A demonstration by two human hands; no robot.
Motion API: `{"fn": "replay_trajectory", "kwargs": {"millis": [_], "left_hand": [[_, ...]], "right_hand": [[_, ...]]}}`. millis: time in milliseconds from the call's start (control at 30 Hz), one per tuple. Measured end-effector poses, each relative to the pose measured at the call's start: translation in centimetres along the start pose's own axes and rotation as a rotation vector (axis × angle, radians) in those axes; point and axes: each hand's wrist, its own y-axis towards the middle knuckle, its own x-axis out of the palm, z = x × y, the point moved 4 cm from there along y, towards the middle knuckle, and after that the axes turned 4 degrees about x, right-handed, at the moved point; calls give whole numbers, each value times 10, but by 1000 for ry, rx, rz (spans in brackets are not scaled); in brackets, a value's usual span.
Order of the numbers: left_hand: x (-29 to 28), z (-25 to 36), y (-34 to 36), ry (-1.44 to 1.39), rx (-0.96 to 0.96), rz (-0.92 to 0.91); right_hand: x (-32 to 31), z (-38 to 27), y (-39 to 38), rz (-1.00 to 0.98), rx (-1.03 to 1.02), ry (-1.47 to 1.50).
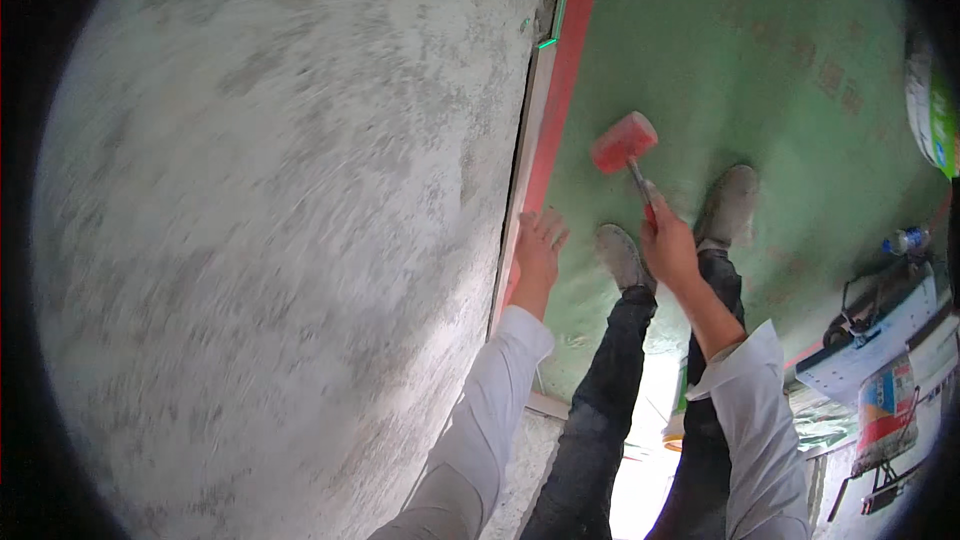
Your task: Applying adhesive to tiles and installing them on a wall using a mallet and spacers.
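My right hand [668, 242] is wrapped round the handle of a mallet [625, 143]. Its thick, drum-shaped head is red with a pale end and is raised over the green floor covering. Close to the wall, my left hand [538, 252] has its fingers stretched forward over a narrow pale strip [537, 105] that runs along the wall's foot. The fingertips seem to rest on the strip's edge, though contact is hard to confirm. A dark gap shows between strip and wall. Beside the strip runs a red band [570, 70] of the floor covering.
A rough grey wall [280, 220] fills the left side. The green floor covering [720, 50] lies under my shoes [728, 205]. On the right are a water bottle [906, 241], a green-and-white bag [932, 110], a bluish-white perforated board [875, 330] and a red-and-blue packet [888, 410].
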Motion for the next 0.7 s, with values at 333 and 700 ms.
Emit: {"fn": "replay_trajectory", "kwargs": {"millis": [333,700], "left_hand": [[-49,-76,-314,1340,361,21],[-20,-42,-569,859,278,387]], "right_hand": [[-82,96,-31,-137,91,-555],[-169,-35,-199,-851,-773,-1495]]}}
